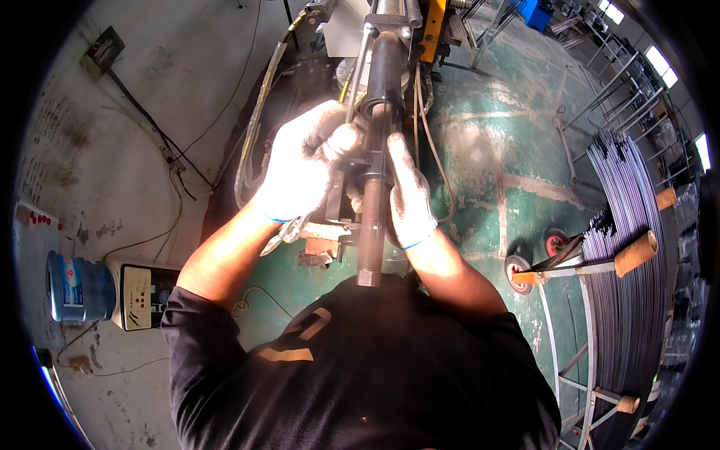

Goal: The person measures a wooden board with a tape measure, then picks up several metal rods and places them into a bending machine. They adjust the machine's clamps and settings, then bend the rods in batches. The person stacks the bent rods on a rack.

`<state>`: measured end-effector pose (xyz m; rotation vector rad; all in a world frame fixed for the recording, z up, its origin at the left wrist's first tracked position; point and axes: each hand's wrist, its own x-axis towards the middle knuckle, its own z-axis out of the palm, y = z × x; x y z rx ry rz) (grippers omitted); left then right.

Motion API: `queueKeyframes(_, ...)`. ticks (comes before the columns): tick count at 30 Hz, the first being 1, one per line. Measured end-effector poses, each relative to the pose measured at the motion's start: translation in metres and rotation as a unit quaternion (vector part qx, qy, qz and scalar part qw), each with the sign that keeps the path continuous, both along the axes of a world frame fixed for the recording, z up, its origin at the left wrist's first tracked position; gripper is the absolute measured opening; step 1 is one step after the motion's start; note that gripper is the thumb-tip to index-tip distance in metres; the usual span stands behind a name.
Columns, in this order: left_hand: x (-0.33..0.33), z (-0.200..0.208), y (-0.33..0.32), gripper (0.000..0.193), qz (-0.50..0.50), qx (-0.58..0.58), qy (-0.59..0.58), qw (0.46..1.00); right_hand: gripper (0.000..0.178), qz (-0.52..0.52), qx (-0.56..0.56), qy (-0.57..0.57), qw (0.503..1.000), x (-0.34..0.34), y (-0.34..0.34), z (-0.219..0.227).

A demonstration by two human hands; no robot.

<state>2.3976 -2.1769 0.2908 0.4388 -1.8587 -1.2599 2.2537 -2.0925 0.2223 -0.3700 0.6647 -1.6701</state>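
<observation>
A thick threaded shaft (pixel 369 232) points toward my chest, with a dark collar (pixel 373 166) around it. Farther along the same line is a black cylinder (pixel 387 71). My left hand (pixel 304 165), in a white glove, is closed at the left of the shaft around the near end of a thin metal rod (pixel 360 67). Against the right side of the collar and shaft lies my gloved right hand (pixel 412 199). Its thumb points forward; light fingertips seem to show under the shaft, the other fingers being hidden. Glare washes out part of the left glove.
Hoses (pixel 262 97) run along the machine's left, and cables (pixel 429 127) hang at its right. A water dispenser (pixel 139 296) with a blue bottle stands by the left wall. At the right, a metal rack (pixel 589 330) carries long dark rods (pixel 626 300), near a wheeled cart (pixel 519 271).
</observation>
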Motion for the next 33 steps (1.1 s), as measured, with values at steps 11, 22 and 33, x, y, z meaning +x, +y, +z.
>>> queueKeyframes(11, 0.009, -0.009, -0.003, 0.048, 0.010, -0.132, -0.006, 0.991, 0.048, 0.011, 0.008, 0.006, 1.000, -0.002, 0.003, 0.000)
queueKeyframes(22, 0.014, -0.011, -0.006, 0.039, 0.001, -0.326, -0.008, 0.945, 0.047, 0.018, -0.003, 0.033, 0.999, -0.003, 0.009, 0.008)
queueKeyframes(33, 0.009, -0.013, -0.005, 0.039, 0.004, -0.350, 0.004, 0.937, 0.045, 0.020, 0.000, 0.025, 0.999, -0.004, 0.008, 0.004)
